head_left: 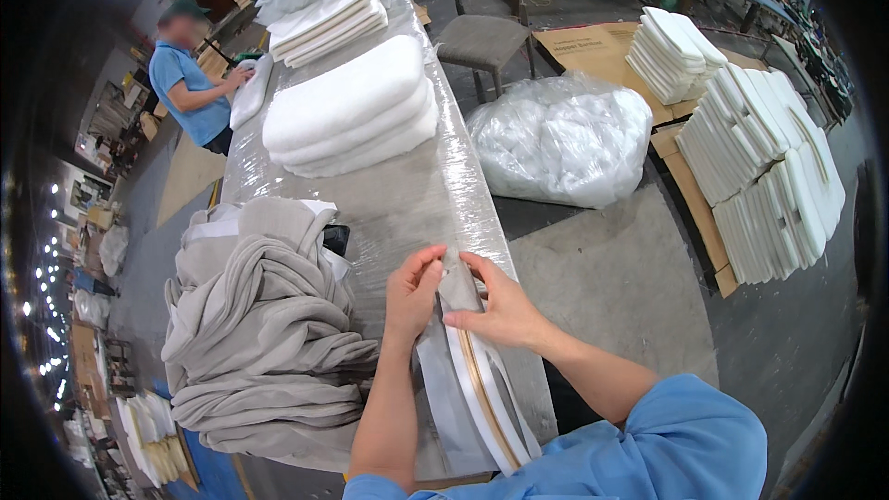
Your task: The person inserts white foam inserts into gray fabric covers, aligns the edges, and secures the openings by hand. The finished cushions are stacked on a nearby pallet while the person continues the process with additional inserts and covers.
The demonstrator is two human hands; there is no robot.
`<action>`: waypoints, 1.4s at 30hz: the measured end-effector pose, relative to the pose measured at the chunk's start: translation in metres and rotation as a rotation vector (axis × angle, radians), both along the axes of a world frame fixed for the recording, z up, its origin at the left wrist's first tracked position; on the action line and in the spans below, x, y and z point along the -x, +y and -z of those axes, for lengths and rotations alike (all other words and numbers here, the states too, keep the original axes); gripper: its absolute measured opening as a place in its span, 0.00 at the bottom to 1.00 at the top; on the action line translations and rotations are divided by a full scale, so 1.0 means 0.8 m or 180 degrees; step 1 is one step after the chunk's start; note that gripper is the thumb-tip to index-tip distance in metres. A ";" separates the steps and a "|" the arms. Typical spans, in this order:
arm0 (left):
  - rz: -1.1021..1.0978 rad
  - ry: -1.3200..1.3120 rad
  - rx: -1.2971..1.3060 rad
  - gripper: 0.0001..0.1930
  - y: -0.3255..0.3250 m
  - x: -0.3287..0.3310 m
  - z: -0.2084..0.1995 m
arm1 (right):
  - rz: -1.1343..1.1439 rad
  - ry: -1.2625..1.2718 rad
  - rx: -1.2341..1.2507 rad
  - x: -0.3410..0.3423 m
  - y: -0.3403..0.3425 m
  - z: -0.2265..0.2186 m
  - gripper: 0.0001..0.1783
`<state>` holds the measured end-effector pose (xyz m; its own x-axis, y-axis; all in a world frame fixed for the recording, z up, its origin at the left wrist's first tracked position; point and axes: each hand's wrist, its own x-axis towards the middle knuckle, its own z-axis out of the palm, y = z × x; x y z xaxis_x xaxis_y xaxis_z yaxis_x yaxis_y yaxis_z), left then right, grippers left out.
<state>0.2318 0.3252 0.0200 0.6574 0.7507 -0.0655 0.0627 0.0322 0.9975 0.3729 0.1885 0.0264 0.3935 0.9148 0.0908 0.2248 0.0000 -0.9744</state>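
Over the table's right edge, both my hands work on a grey fabric cover (pixel 459 289) with a white band and a gold-coloured zipper strip (pixel 483 389) running toward my body. My left hand (pixel 412 296) pinches its far left edge with thumb and fingers. On the other side my right hand (pixel 500 304) grips the cover, thumb across the top and fingertips at the far end. The white lower part of the cover lies against my front. Left of my forearm sits a big heap of grey fabric covers (pixel 269 315), loosely folded over each other.
The table (pixel 389 190) is wrapped in clear film. White padding slabs (pixel 352 102) are stacked on it, with more pads (pixel 329 23) beyond. A person (pixel 190 79) stands at its far left. On the right are a plastic-wrapped bundle (pixel 565 139), a chair (pixel 482 42) and piled white pads (pixel 759 167).
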 end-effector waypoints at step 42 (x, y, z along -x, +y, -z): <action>-0.0187 0.0842 -0.2237 0.05 -0.029 -0.066 -0.039 | -0.0516 -0.0205 0.0348 -0.081 0.024 -0.004 0.20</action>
<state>0.2848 0.3017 0.0514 0.6437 0.7074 0.2918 0.3208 -0.5957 0.7364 0.4376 0.2075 0.0296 0.2371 0.9715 0.0075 0.2922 -0.0640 -0.9542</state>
